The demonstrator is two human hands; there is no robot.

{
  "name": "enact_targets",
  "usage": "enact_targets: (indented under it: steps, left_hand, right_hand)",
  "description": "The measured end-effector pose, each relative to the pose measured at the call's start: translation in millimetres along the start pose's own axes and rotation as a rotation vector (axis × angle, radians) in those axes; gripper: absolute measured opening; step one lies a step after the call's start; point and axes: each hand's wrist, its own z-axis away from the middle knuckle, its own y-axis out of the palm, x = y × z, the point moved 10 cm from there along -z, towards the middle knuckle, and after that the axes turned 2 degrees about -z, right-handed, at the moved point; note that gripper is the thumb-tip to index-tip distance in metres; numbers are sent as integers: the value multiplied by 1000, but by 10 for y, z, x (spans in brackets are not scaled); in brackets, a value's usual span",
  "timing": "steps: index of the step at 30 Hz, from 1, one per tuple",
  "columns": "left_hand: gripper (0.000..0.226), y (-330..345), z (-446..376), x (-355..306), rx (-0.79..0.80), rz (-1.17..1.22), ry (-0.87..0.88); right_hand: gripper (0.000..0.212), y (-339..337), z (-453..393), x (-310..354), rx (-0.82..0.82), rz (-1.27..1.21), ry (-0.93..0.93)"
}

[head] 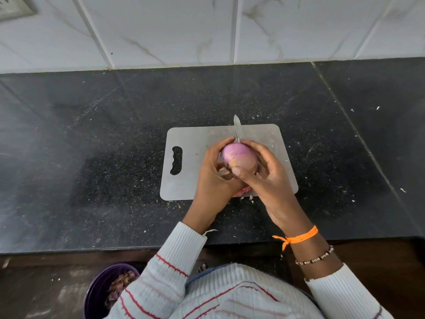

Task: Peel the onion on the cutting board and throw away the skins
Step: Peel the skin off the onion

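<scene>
A pink-purple onion [236,155] is held above the grey cutting board [195,146], its upper side peeled and smooth, with brownish skin near its lower end. My left hand [213,178] cups it from the left. My right hand [264,173] wraps it from the right, thumb pressed on the brown patch. A knife blade [237,128] sticks out beyond the onion toward the wall; which hand holds its handle is hidden. Bits of pink skin [243,192] lie on the board under my hands.
The board lies on a dark speckled counter [103,157] dotted with small scraps, with a white tiled wall [184,31] behind. On the floor at lower left stands a purple bin [101,288] with onion skins inside.
</scene>
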Motion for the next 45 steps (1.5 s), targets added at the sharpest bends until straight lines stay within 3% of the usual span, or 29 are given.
enact_targets:
  steps: [4, 9, 13, 25, 30, 32, 37, 41, 45]
  left_hand:
    - [71, -7, 3, -25, -40, -89, 28]
    - [68, -2, 10, -50, -88, -126, 43]
    - [68, -18, 14, -19, -102, -103, 25]
    - [76, 3, 34, 99, -11, 35, -44]
    - [45, 137, 65, 137, 92, 302, -130]
    - [42, 151, 60, 182, 107, 391, -190]
    - [48, 162, 74, 319, 94, 534, -360]
    - [47, 186, 90, 354, 117, 553, -406]
    - [55, 221, 102, 388, 133, 562, -445]
  right_hand:
    - [49, -30, 13, -39, -95, -22, 15]
    - [29, -38, 17, -119, -197, -96, 70]
    - [24, -12, 5, -149, -207, -150, 108]
    - [28, 0, -10, -254, -86, -261, 249]
    - [32, 2, 2, -223, 28, -226, 193]
    - [37, 41, 18, -191, 112, -173, 145]
    - [74, 126, -2, -162, 238, 169, -11]
    - [82, 45, -45, -251, 189, 355, -39]
    - [79, -6, -33, -162, 159, 376, -71]
